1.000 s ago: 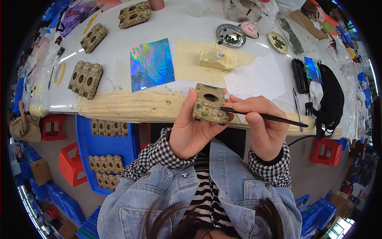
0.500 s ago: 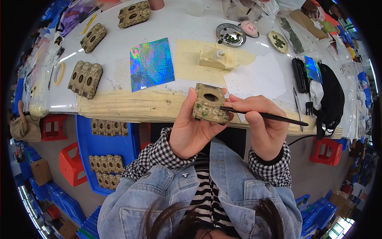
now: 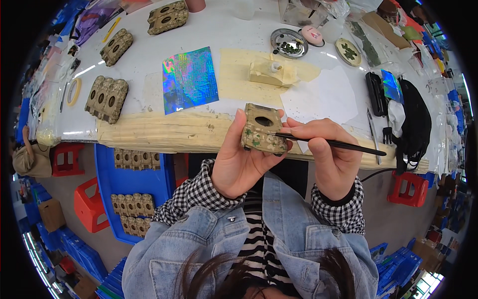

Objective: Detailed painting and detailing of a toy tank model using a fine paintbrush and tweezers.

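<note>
My left hand (image 3: 244,164) holds a camouflage model tank hull (image 3: 263,140), fingers beneath it and thumb at its left side. The hull has a dark oval opening in its upper half and tilts toward me above the table's front edge. My right hand (image 3: 331,154) grips slim black tweezers (image 3: 356,147) between thumb and fingers. Their tip meets the hull's right side, just below the opening. Whether anything small sits at the tip cannot be made out. Beyond my hands lies a shiny holographic sheet (image 3: 190,80) with rows of small marks.
More camouflage hulls (image 3: 106,99) stand at the table's left. A taped block (image 3: 271,73) sits at the centre, near a round dish (image 3: 289,44) of small green pieces. Metal tweezers (image 3: 373,132) lie right, by a black bag (image 3: 415,119). Lower left, a blue tray (image 3: 134,182) holds several hulls.
Both hands and the hull stay almost in place. The black tweezers have shifted only very slightly against the hull.
</note>
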The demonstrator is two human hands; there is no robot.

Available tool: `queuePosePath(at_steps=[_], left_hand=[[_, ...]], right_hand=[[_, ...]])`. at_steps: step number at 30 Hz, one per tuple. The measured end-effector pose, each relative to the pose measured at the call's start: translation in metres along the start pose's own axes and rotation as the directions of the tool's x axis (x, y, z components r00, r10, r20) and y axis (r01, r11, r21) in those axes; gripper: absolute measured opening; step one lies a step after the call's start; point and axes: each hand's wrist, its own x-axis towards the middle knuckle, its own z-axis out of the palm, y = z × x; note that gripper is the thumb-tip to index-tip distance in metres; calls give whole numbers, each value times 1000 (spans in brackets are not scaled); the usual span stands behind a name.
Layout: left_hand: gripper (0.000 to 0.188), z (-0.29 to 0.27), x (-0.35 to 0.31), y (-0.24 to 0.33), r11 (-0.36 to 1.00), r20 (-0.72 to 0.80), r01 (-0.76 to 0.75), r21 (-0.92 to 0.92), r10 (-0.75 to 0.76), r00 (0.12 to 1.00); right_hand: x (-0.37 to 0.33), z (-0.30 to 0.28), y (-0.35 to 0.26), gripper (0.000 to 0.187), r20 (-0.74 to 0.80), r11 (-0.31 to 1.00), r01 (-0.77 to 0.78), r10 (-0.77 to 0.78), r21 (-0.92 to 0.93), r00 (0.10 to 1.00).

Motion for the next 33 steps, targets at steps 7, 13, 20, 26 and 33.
queuePosePath(at_steps=[7, 13, 20, 26, 33], left_hand=[[64, 2, 0, 0, 1000, -4, -7, -16, 7, 1000], [64, -1, 0, 1, 1000, 38, 10, -13, -9, 999], [63, 7, -1, 1, 1000, -16, 4, -16, -4, 1000], [62, 9, 0, 1, 1000, -38, -1, -16, 0, 999], [64, 2, 0, 2, 1000, 29, 3, -26, -2, 1000]], right_hand=[[1, -1, -1, 15, 15, 1000, 8, -8, -18, 1000], [1, -1, -2, 15, 21, 1000, -1, 1, 3, 1000], [1, -1, -2, 16, 26, 999, -21, 20, 46, 999], [0, -1, -2, 16, 24, 997, -41, 40, 69, 999], [3, 0, -1, 15, 24, 999, -6, 5, 35, 1000]])
